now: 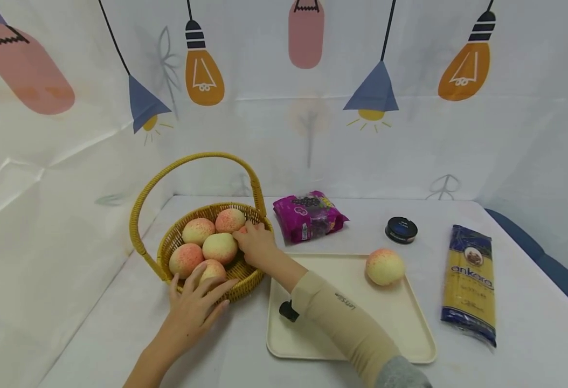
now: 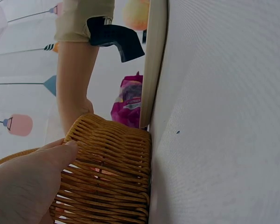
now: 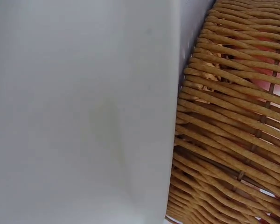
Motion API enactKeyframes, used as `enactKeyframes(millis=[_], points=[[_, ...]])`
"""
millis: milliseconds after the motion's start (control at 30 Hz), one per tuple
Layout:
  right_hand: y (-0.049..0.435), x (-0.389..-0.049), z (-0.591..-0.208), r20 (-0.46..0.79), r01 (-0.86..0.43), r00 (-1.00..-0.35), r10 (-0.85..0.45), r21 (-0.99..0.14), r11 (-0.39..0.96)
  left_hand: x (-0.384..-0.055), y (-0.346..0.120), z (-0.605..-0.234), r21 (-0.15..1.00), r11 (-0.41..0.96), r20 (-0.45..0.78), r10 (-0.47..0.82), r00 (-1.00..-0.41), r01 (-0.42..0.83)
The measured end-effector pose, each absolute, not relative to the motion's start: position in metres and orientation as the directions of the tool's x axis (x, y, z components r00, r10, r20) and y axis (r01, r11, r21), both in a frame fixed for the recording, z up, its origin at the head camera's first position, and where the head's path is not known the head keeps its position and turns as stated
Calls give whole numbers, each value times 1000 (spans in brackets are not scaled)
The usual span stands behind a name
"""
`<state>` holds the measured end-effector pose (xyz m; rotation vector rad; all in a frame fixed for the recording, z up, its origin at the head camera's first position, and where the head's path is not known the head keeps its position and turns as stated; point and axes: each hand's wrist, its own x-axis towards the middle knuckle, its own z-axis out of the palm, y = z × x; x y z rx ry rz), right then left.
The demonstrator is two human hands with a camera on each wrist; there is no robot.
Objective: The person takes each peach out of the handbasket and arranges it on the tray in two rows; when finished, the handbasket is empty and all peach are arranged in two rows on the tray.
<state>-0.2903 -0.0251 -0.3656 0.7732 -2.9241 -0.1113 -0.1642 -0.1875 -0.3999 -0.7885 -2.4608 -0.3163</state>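
A yellow wicker basket (image 1: pixel 247 285) with a tall arched handle holds several peaches (image 1: pixel 199 231), pale yellow blushed with red. My left hand (image 1: pixel 189 312) grips its near rim, the thumb outside on the weave (image 2: pixel 107 163) and the fingers over the edge beside a near peach (image 1: pixel 213 269). Inside the basket's right side, my right hand (image 1: pixel 257 245) holds a peach (image 1: pixel 243 230) that its fingers mostly cover. The right wrist view shows only the basket's woven wall (image 3: pixel 233 116) and a pale tray surface; that hand is hidden there.
Right of the basket lies a cream tray (image 1: pixel 284 353) with one peach (image 1: pixel 385 267) on it, the right forearm crossing above. Behind it are a purple snack bag (image 1: pixel 308 216) and a round black tin (image 1: pixel 401 230). A yellow-blue pasta packet (image 1: pixel 470 283) lies at the right.
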Motion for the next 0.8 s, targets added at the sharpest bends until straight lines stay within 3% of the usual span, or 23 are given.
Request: enactKeyframes(millis=[467, 800], points=[[-30, -291, -365, 83, -461, -864, -497, 265, 847, -163, -187, -401, 49, 802, 556, 474, -683, 596], [-26, -292, -371, 244, -471, -805, -541, 293, 832, -163, -187, -402, 52, 794, 566, 477, -673, 606]])
